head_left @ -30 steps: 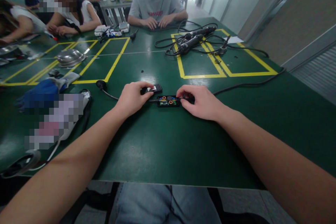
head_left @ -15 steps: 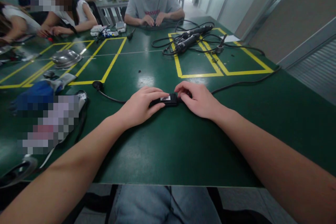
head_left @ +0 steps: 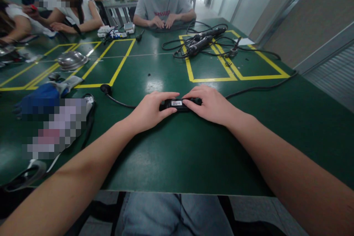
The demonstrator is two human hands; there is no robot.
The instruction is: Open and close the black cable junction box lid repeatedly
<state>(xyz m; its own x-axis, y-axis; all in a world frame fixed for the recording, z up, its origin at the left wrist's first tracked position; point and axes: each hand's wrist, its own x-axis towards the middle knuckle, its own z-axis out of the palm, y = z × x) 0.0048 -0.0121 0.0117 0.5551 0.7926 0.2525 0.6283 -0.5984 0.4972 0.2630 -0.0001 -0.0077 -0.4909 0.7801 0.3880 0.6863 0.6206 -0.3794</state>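
Note:
A small black box point(head_left: 177, 104) with a white label on its lid lies on the green table point(head_left: 177, 147), a black cable point(head_left: 118, 101) running from its left end to a round plug and another cable point(head_left: 257, 88) leaving to the right. My left hand point(head_left: 151, 110) grips the box's left end, thumb and fingers pressed round it. My right hand point(head_left: 211, 103) clasps the right end, fingers curled over the top. The two hands almost meet over the lid.
Yellow tape rectangles point(head_left: 212, 79) mark the table. Black electric tools with tangled cords point(head_left: 201, 42) lie at the far right. A metal bowl point(head_left: 70, 60) and a blue cloth bundle point(head_left: 41, 99) sit to the left. Other people point(head_left: 163, 3) sit along the far side.
A second ago the box lay open with its circuit board showing and my left hand held the lid. The lid now sits on the box and both hands press on it.

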